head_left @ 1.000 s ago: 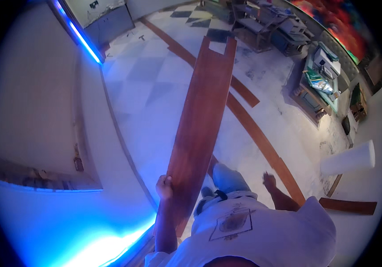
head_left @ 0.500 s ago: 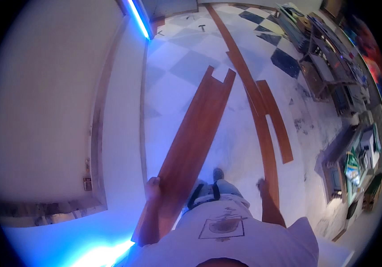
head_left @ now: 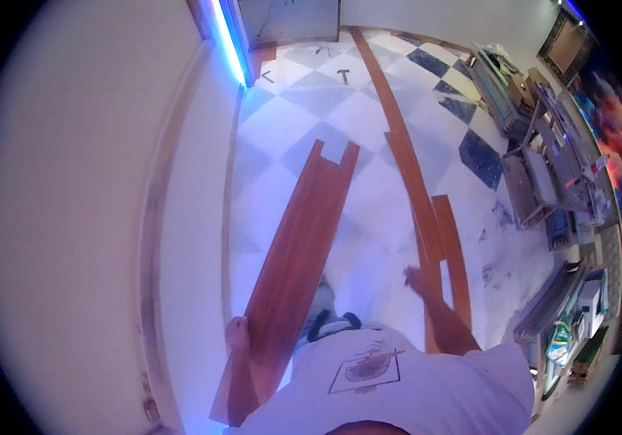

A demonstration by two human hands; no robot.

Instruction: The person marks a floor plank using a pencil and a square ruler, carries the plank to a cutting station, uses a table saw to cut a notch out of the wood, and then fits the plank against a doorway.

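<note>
A long reddish-brown floorboard [head_left: 289,254] with a square notch cut in its far end slants up and away in front of me. My left hand [head_left: 238,333] grips its left edge near the close end, with the fingers hidden by the board. Nothing shows in my right hand [head_left: 420,280], which hangs out to the right with its fingers loosely apart. Below that hand, a long, narrow strip of brown boards [head_left: 396,138] runs from the far wall toward me. A shorter brown board [head_left: 450,232] lies along its right side.
White wall [head_left: 195,254] rises close on my left, with a blue light strip [head_left: 228,40] farther ahead. Shelving loaded with materials [head_left: 543,159] lines the right side. A dark T-shaped tool [head_left: 343,76] lies on the checkered tile floor [head_left: 304,112] toward the far wall.
My viewpoint has shifted, and the far wall shows more. The held board appears slightly lower and farther left. My right hand has swung forward and inward.
</note>
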